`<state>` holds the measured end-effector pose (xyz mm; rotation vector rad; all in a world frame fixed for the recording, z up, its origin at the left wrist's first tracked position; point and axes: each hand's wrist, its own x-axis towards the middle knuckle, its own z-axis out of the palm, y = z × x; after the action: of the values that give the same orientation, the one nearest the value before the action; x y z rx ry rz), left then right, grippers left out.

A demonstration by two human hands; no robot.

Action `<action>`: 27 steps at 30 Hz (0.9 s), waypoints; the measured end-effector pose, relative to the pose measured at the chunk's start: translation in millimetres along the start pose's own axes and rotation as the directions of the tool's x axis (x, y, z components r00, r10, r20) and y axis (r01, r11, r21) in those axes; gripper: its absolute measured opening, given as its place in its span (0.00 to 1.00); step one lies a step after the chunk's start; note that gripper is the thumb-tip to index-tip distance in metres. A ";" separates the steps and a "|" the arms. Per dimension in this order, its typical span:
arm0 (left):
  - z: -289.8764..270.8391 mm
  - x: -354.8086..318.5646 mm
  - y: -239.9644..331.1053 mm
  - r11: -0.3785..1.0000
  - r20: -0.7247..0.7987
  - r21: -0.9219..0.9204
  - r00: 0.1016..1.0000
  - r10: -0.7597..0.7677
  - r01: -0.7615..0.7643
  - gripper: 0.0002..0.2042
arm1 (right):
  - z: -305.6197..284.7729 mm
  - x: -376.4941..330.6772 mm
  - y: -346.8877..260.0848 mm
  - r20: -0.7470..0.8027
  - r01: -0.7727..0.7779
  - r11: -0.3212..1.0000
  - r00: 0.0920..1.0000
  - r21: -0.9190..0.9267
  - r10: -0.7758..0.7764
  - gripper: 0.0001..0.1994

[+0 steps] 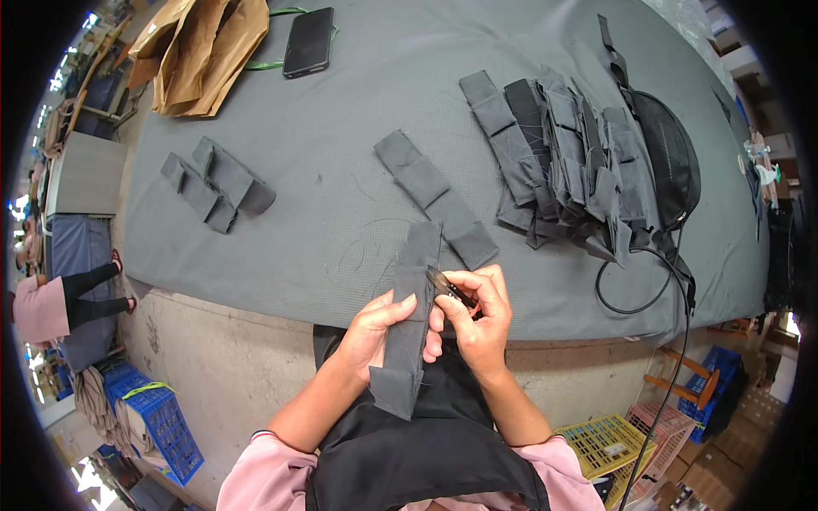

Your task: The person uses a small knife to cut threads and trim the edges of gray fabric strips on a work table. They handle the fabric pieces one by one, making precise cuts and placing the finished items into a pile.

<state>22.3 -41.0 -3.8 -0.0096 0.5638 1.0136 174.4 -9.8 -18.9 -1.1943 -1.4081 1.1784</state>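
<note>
My left hand is closed on a long dark-grey sewn fabric strip, thumb on top, with a folded flap at its near end. Beside the strip's right edge, my right hand grips small black thread snips, their tip at the fabric edge. The snips are partly covered by my fingers. Just beyond, another grey fabric strip with folded sections lies slanted on the table. Loose thread ends lie scattered left of the held strip.
The grey-covered table carries a heap of similar strips, a black pouch and a cable at right. At left lie two folded pieces, a paper bag and a phone. Crates stand below; a person is far left.
</note>
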 end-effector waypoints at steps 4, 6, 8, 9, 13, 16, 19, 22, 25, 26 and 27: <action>1.6 1.2 -1.1 1.000 0.010 0.014 1.000 0.001 -0.002 0.11 | -3.8 1.5 -6.4 0.023 -0.020 1.000 1.000 0.000 0.020 0.09; 4.0 1.4 0.5 0.990 -0.016 0.130 0.999 0.052 -0.049 0.11 | -6.2 1.9 -7.9 0.036 -0.094 0.992 0.995 0.086 0.091 0.09; 5.2 1.5 0.0 0.960 -0.033 0.262 0.993 0.111 -0.098 0.12 | -8.4 2.3 -8.8 0.057 -0.214 0.949 0.977 0.233 0.207 0.09; 4.6 0.5 -1.2 0.933 -0.040 0.334 0.987 0.153 -0.131 0.13 | -6.6 3.8 -13.8 0.056 -0.170 0.958 0.985 0.230 0.161 0.09; -1.8 7.1 -9.3 0.663 0.008 0.697 0.928 0.373 -0.272 0.19 | -3.4 17.1 -39.2 0.138 -0.102 0.995 0.985 0.006 0.101 0.08; -10.1 6.5 -7.6 0.630 -0.014 0.753 0.953 0.303 -0.190 0.28 | -0.5 23.3 -22.9 0.247 -0.358 0.926 0.914 0.122 0.321 0.09; -4.6 3.9 -6.3 0.592 -0.068 0.796 0.954 0.292 -0.124 0.33 | 3.8 3.3 -18.2 0.071 0.172 0.974 0.984 -0.144 -0.164 0.10; -14.1 2.0 -11.4 0.715 -0.145 0.694 0.954 0.262 -0.091 0.37 | 11.6 1.4 1.2 0.015 0.349 0.911 0.935 -0.219 -0.355 0.13; -13.8 -0.8 -11.1 0.781 -0.178 0.616 0.949 0.262 -0.100 0.39 | 14.0 1.0 10.9 0.014 0.364 0.910 0.930 -0.197 -0.368 0.15; -10.2 -2.3 -9.3 0.784 -0.181 0.611 0.946 0.268 -0.106 0.39 | 12.0 -1.8 10.4 0.037 0.358 0.912 0.933 -0.201 -0.359 0.15; -5.0 -2.1 -6.9 0.794 -0.190 0.603 0.953 0.234 -0.075 0.40 | 10.1 -3.2 10.2 0.060 0.355 0.912 0.935 -0.206 -0.350 0.15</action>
<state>24.8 -47.7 -8.8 0.4779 1.1222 0.9646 165.9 -13.3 -30.5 -1.0142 -1.7175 0.8044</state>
